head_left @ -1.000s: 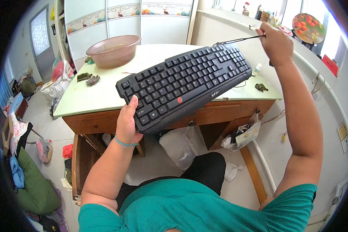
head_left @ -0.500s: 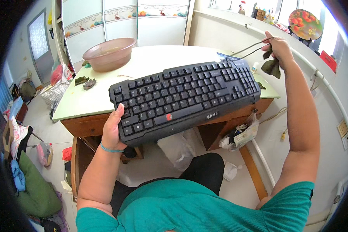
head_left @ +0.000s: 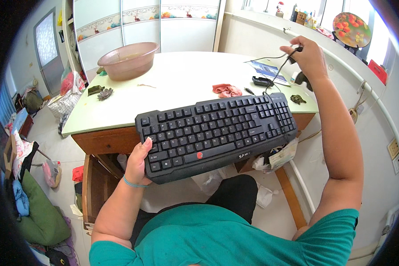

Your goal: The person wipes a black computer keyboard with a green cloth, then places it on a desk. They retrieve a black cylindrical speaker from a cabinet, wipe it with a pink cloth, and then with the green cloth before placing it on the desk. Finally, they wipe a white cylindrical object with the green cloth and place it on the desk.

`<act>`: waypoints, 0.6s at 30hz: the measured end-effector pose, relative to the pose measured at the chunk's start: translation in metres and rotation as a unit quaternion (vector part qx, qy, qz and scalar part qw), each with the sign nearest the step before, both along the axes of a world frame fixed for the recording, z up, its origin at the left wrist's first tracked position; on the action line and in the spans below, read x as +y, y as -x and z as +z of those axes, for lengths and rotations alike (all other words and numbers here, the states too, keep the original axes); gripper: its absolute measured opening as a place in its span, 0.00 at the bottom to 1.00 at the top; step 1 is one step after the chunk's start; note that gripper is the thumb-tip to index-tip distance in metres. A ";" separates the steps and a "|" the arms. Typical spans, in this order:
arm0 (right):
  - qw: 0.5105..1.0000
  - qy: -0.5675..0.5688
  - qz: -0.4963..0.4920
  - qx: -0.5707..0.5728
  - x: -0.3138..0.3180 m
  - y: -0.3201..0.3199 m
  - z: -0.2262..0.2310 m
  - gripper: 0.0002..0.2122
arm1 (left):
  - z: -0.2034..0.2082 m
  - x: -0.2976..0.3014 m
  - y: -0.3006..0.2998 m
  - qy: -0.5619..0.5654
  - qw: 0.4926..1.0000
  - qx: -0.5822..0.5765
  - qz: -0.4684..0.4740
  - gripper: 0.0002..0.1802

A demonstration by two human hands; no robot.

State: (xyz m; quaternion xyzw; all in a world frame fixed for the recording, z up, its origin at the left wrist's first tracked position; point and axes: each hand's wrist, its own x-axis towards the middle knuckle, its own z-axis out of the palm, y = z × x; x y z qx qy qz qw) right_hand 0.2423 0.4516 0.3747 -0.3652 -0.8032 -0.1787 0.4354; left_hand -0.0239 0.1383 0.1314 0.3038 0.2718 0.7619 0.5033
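One black keyboard [head_left: 213,128] is slanting before the near edge of the pale green desk [head_left: 184,84], above the person's lap [head_left: 237,190]. The left hand [head_left: 138,167] is holding its left end, thumb pressing on top, other fingers hiding beneath so their spread cannot be told, while the right hand [head_left: 311,56] is pinching a black cable [head_left: 282,68] whose lower stretch is draping over the keys.

The keyboard [head_left: 226,133] and cable [head_left: 282,68] were black, the space bar [head_left: 217,151] bearing a red spot [head_left: 199,155]. The worktop [head_left: 181,84] was pale green, its drawer front [head_left: 92,141] brown. The basin [head_left: 127,67] near its left edge was dusty pink.
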 end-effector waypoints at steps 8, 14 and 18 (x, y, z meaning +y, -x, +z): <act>0.989 0.067 -0.122 -0.047 -0.055 -0.024 -0.011 0.26 | -0.011 -0.022 -0.008 -0.030 0.995 0.034 0.091 0.28; 0.988 0.056 -0.124 -0.073 -0.055 -0.009 -0.014 0.27 | -0.013 -0.022 -0.008 -0.028 0.994 0.073 0.072 0.29; 0.985 0.061 -0.127 -0.097 -0.061 0.000 -0.014 0.30 | -0.017 -0.018 -0.019 -0.018 0.993 0.096 0.065 0.29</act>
